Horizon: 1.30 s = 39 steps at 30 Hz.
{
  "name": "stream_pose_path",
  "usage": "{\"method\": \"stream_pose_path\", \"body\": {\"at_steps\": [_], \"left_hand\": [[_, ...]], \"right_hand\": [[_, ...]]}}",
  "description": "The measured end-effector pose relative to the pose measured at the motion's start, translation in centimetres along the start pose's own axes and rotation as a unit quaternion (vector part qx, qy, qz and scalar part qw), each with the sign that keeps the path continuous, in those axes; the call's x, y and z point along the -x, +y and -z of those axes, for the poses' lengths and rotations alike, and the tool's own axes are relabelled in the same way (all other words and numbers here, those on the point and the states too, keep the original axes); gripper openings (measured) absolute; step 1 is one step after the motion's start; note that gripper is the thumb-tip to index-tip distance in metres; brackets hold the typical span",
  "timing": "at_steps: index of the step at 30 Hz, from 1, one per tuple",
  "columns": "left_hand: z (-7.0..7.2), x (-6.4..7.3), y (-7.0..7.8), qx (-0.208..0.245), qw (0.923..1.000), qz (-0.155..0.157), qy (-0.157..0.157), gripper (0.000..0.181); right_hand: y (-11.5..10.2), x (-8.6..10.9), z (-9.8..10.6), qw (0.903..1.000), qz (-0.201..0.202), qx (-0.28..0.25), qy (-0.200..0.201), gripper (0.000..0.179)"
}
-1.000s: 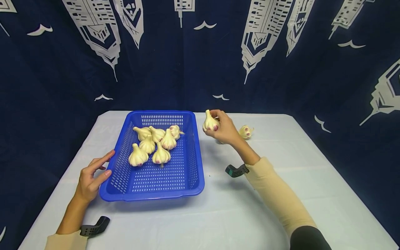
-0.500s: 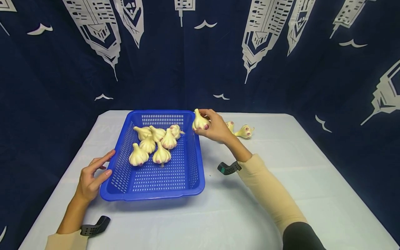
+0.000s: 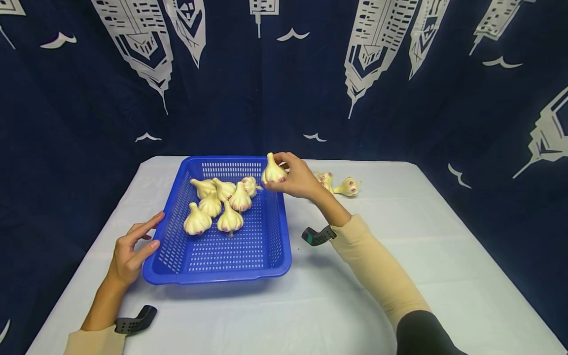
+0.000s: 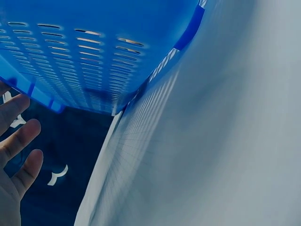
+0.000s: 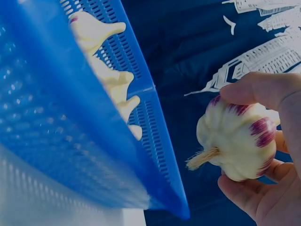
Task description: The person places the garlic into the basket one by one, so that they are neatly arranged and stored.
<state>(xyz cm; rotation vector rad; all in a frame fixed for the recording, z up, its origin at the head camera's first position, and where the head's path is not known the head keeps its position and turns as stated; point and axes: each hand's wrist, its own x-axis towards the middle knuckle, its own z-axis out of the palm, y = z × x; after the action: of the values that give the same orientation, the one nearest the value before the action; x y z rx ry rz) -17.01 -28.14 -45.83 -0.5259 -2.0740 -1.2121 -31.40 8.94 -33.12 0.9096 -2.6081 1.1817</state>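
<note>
My right hand holds a garlic bulb between thumb and fingers, over the right rim of a blue plastic basket. In the right wrist view that bulb shows purple streaks and a dry root tuft, a little apart from the basket wall. Several more garlic bulbs lie in the back half of the basket. On the left, my left hand touches the basket's left rim with thumb and forefinger, its fingers fairly straight. The left wrist view shows those fingers spread beside the slotted basket wall.
Right of the basket, behind my right wrist, a few garlic bulbs lie on the white table, partly hidden by that hand. A dark blue cloth with white building prints hangs behind the table.
My right hand has carried the garlic bulb leftward, from beside the basket to over its right rim, uncovering more of the bulbs on the table. The left hand and basket stay in place.
</note>
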Motion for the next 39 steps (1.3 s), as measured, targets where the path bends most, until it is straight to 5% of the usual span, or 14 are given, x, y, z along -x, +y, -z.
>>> {"method": "stream_pose_path", "body": {"at_steps": [10,25,39], "left_hand": [[0.1,-0.1,0.0,-0.002,1.0,0.003,-0.005,0.057],[0.3,-0.2,0.2,-0.009,0.9999,0.004,-0.007,0.057],[0.3,-0.2,0.3,-0.008,0.9999,0.004,-0.007,0.056]], "right_hand": [[-1.1,-0.8,-1.0,0.9972,0.026,-0.004,-0.07,0.061],[-3.2,-2.1,-2.6,0.9929,0.059,-0.01,-0.103,0.051],[-3.3,-3.3,-4.9,0.967,0.05,0.0,-0.25,0.043]]}}
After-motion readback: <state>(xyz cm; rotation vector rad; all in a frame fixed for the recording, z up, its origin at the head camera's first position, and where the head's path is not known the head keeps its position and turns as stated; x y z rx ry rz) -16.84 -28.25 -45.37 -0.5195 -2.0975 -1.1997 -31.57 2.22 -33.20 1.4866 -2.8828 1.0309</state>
